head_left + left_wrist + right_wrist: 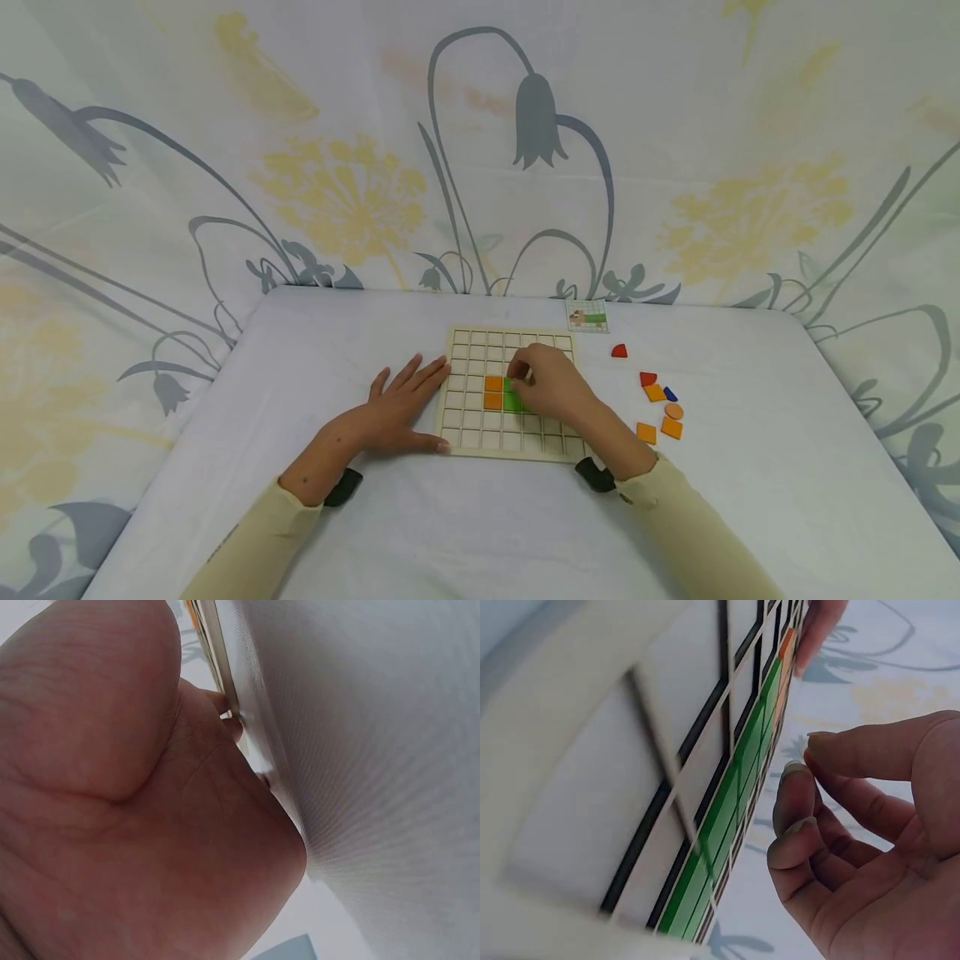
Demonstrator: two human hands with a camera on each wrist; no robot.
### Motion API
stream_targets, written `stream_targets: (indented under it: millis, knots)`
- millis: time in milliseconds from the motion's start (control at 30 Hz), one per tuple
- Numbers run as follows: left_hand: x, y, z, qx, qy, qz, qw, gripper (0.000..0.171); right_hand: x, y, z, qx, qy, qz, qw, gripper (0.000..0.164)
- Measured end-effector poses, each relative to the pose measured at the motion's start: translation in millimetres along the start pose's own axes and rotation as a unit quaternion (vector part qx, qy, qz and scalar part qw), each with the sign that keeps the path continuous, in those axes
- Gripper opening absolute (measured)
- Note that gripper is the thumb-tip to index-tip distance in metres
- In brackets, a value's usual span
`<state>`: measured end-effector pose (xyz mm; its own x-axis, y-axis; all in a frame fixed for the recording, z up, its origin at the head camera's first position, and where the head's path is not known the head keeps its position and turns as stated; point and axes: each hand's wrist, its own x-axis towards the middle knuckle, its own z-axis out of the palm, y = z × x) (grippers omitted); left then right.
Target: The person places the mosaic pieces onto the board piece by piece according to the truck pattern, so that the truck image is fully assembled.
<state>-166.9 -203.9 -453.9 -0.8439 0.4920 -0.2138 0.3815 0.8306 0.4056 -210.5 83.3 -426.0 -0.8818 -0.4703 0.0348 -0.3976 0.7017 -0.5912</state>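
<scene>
A pale wooden grid board (472, 437) lies on the table, with two orange squares (492, 401) stacked in one column of its cells. Green squares (512, 402) fill cells just right of them, partly covered by my right hand (549, 382). In the right wrist view the green pieces (731, 780) form a row along the grid. The right hand hovers over these pieces, fingers curled and thumb tip close to the fingertips; no piece shows between them. My left hand (397, 412) lies with fingers spread, fingertips and thumb at the board's left edge.
Right of the board lie loose pieces: red quarter-rounds (618, 351), several orange squares (646, 433), an orange circle (674, 412) and a blue piece (671, 394). A small picture card (587, 317) sits behind the board's far right corner. Patterned cloth (480, 167) rises behind the table.
</scene>
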Motion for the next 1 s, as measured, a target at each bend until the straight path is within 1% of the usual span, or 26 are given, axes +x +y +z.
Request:
stream_targets:
  millis: [100, 300, 533, 700, 800, 1000]
  knots:
    - [0.1, -0.5, 1.0, -0.001, -0.002, -0.001, 1.0, 0.116, -9, 8, -6, -0.009, 0.005, 0.005, 1.0, 0.005]
    - [-0.6, -0.2, 0.3, -0.001, 0.0, 0.0, 1.0, 0.117, -28, 26, -20, -0.025, 0.009, 0.031, 0.999, 0.008]
    - [0.0, 0.2, -0.5, -0.002, 0.0, 0.0, 1.0, 0.117, -52, 51, -37, -0.035, 0.028, 0.022, 0.999, 0.009]
    - [1.0, 0.7, -0.9, 0.0, -0.004, -0.003, 1.0, 0.117, -70, 66, -46, -0.052, 0.037, 0.036, 0.997, 0.008]
    - [0.9, 1.2, -1.5, 0.0, -0.005, -0.004, 1.0, 0.117, -80, 74, -51, -0.063, 0.039, 0.05, 0.996, 0.009]
    - [-0.3, 2.8, -2.5, -0.005, -0.006, -0.004, 1.0, 0.117, -100, 82, -61, -0.079, 0.033, 0.054, 0.995, 0.016]
